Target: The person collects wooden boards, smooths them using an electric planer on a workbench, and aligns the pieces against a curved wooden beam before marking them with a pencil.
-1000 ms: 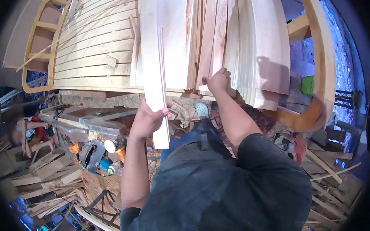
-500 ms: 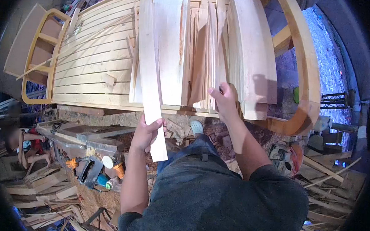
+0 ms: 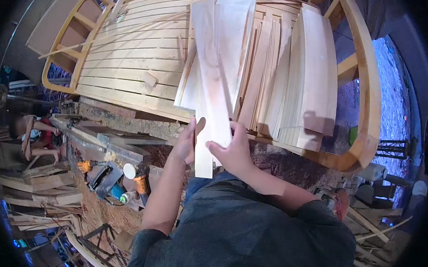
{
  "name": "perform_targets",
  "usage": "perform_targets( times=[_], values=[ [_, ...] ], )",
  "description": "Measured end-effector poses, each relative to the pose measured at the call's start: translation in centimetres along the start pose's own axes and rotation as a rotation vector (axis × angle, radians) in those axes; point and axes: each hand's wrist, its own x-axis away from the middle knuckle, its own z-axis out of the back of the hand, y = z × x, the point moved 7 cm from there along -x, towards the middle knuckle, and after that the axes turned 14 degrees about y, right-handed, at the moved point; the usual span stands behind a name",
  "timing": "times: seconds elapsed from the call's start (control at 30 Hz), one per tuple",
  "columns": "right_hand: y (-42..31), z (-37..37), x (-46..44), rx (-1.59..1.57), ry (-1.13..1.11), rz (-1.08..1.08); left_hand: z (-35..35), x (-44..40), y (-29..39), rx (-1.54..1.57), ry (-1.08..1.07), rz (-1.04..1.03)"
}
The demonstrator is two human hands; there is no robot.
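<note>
Two pale wooden slats lie one over the other in front of me, their near ends sticking out past the slatted wooden frame. My right hand (image 3: 232, 149) grips the upper slat (image 3: 216, 92), thumb on top and fingers around its right edge. My left hand (image 3: 185, 141) holds the lower slat (image 3: 203, 167) by its left edge, with some fingers hidden beneath. Under the slats' far ends are wide boards (image 3: 241, 33). Right of these stand several thin strips (image 3: 260, 73) and a thick stack of boards (image 3: 319, 71).
The slatted wooden frame (image 3: 130, 66) has curved rails, one at the right (image 3: 368, 93). A small wood block (image 3: 150, 79) lies on it. Power tools (image 3: 107, 178) rest at lower left near wood scraps (image 3: 42, 187). Another person (image 3: 30, 133) sits at far left.
My right hand has moved left from the strips and now holds a second slat over the first. My left hand has shifted up to the slat's left edge. The view has turned slightly.
</note>
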Motion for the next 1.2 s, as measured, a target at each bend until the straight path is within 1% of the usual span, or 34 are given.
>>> perform_targets(
  times=[0.03,0.07,0.1,0.13,0.17,0.27,0.3,0.33,0.4,0.43,0.47,0.53,0.6,0.67,0.7,0.77,0.8,0.87,0.9,0.97,1.0,1.03,1.07,1.13,1.17,1.2],
  values=[
    [0.3,-0.2,0.4,0.045,-0.008,0.024,0.1,-0.4,-0.3,0.083,-0.100,0.035],
    [0.5,-0.4,0.7,0.089,-0.013,0.046,0.5,-0.6,-0.5,0.053,-0.103,0.027],
    [0.0,-0.5,0.9,0.046,0.023,0.125,0.5,-0.6,-0.6,0.022,-0.106,0.021],
    [-0.2,-1.0,1.3,0.060,-0.022,0.162,0.4,-0.5,-0.8,-0.011,-0.109,0.017],
    [-0.6,-1.5,1.6,0.073,-0.064,0.197,0.9,-0.2,-0.8,-0.039,-0.073,0.073],
    [-3.0,-1.8,2.3,0.101,-0.145,0.328,1.3,-0.1,-0.5,-0.150,-0.041,0.044],
    [-3.2,-1.8,2.2,0.100,-0.165,0.371,1.1,0.0,0.2,-0.212,-0.004,-0.035],
    [-3.4,-1.7,2.1,0.099,-0.183,0.412,1.1,0.3,0.7,-0.293,0.029,-0.048],
    [-2.2,-0.7,0.5,0.081,-0.140,0.254,0.5,1.6,2.1,-0.457,0.090,-0.069],
    [-1.1,0.1,-0.5,0.077,-0.103,0.193,0.5,1.7,2.8,-0.496,0.135,-0.180],
    [0.1,0.9,-1.8,0.073,-0.065,0.134,0.2,2.3,4.0,-0.716,0.177,-0.327],
    [3.2,2.6,-4.0,-0.011,-0.045,-0.079,-0.3,4.3,5.9,-1.142,0.272,-0.619],
    [5.4,4.6,-6.2,0.121,0.021,-0.131,-0.5,4.5,5.7,-1.223,0.300,-0.662],
    [9.1,5.5,-7.7,0.230,0.056,-0.100,-1.6,5.4,5.9,-1.309,0.328,-0.696],
    [10.9,5.7,-8.2,0.266,0.054,-0.116,-1.5,5.3,5.7,-1.298,0.322,-0.644],
    [14.1,6.0,-9.0,0.343,0.052,-0.140,-1.8,5.3,5.9,-1.250,0.293,-0.649],
    [15.6,6.0,-9.1,0.373,0.052,-0.129,-1.8,5.3,5.9,-1.225,0.279,-0.652],
    [18.1,5.3,-9.2,0.432,0.055,-0.104,-1.8,5.1,4.9,-1.238,0.287,-0.590],
    [18.5,4.7,-9.3,0.511,0.032,-0.055,-1.9,5.0,4.3,-1.245,0.287,-0.557],
    [19.9,4.3,-9.3,0.679,-0.003,0.030,-2.7,5.2,3.8,-1.301,0.312,-0.569],
    [22.2,4.2,-9.2,0.642,0.020,-0.041,-3.5,5.2,3.5,-1.327,0.308,-0.570],
    [25.3,3.7,-8.9,0.608,0.045,-0.115,-4.1,5.5,3.6,-1.303,0.309,-0.491],
    [27.4,3.5,-8.9,0.569,0.073,-0.182,-3.9,5.2,3.3,-1.265,0.273,-0.540],
    [28.3,3.1,-9.5,0.547,0.135,-0.212,-3.4,4.6,2.8,-1.186,0.220,-0.641],
    [28.5,2.6,-9.5,0.534,0.157,-0.224,-3.6,4.5,2.7,-1.134,0.206,-0.630],
    [27.9,2.3,-9.5,0.612,0.180,-0.236,-4.1,4.4,2.8,-1.138,0.218,-0.605]
  ],
)
